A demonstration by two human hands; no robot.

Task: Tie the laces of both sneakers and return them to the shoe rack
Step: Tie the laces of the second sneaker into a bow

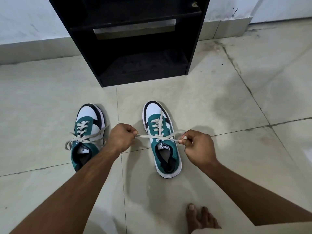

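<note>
Both sneakers sit on the tiled floor just in front of the black shoe rack, toes pointing at it. The rack stands against the wall, and both shelves that show look bare.

The right sneaker is the one being worked on. The left hand is closed in a fist around one end of its lace, and the right hand pinches the other end between thumb and fingers. The lace is stretched tight sideways across the top of the tongue, with a crossing or first knot in the middle, right above the top eyelets. No bow there yet.

The left sneaker sits just beside the left hand, its loose laces flopped out to both sides over the shoe and onto the floor, not tied.

A bare foot pokes in at the floor's bottom edge, near the right forearm.
</note>
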